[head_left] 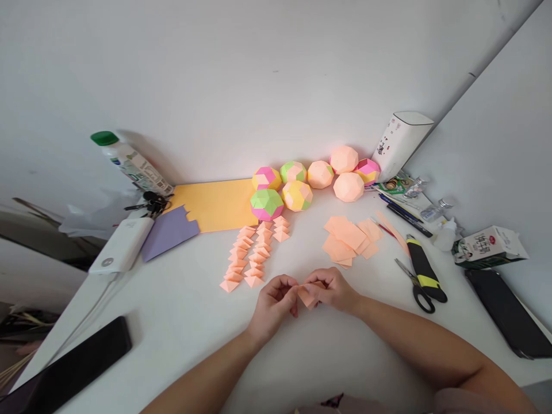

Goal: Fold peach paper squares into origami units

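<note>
Head view, lower middle of the frame: the left hand [272,306] and the right hand [335,291] pinch one small piece of peach paper [307,298] between them, thumbs and fingertips closed on it from both sides. It looks partly creased, though the fingers hide too much to tell how many folds it has.

As for progress, the folding seems well under way. Left of the hands, near the middle of the frame, stand rows of folded pieces [260,252], two long and one short, which look finished. To the right of centre lies a loose pile of flat paper [345,237], apparently still to be folded (how many sheets, the overlap hides).

Above the rows and the pile, by the wall, sit several paper balls [320,175] that look complete; one pink-and-yellow ball [368,172] at their right end seems to have an opening in its top. Scissors [417,287] and a black-and-yellow cutter [425,267] lie at right, untouched by either hand.
</note>
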The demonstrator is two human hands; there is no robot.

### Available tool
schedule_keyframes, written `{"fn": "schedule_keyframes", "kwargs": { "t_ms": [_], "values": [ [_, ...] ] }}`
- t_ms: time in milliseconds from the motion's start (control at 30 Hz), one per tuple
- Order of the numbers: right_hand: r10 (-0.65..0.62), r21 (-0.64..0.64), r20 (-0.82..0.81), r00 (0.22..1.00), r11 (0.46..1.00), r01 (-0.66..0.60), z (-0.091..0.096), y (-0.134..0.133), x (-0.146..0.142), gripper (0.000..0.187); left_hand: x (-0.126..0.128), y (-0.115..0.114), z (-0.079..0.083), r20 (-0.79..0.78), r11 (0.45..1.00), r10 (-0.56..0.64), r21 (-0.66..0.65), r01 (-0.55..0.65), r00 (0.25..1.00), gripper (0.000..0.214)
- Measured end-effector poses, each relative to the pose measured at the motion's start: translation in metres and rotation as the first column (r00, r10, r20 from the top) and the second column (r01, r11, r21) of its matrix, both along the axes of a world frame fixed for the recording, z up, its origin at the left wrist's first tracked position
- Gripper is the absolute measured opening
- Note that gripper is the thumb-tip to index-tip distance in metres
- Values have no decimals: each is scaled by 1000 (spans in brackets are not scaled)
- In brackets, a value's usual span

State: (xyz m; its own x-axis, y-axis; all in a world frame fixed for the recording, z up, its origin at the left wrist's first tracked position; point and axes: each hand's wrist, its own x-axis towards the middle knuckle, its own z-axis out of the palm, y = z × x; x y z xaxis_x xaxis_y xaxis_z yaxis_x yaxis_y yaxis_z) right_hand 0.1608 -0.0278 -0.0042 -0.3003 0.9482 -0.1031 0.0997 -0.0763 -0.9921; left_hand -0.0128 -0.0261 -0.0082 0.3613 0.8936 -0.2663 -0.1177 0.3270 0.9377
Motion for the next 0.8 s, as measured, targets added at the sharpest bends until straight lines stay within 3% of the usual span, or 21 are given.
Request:
{"fn": "schedule_keyframes", "kwargs": {
  "t_ms": [167,367,600,800],
  "values": [
    [-12,62,60,998,998,8,0,-1,-2,12,1,-1,1,-55,1000,-21,9,22,998,21],
    [-59,-6,-18,998,998,59,-1,-2,-2,15,0,0,-1,-32,1000,4,-6,-4,999,21],
    [-26,86,57,998,996,22,-2,-3,-4,11,3,-2,6,-83,998,-68,-7,68,994,22],
    [-152,-16,-59,987,988,151,2,-2,-3,13,1,-1,2,-72,999,12,-30,-15,997,21]
  ]
}}
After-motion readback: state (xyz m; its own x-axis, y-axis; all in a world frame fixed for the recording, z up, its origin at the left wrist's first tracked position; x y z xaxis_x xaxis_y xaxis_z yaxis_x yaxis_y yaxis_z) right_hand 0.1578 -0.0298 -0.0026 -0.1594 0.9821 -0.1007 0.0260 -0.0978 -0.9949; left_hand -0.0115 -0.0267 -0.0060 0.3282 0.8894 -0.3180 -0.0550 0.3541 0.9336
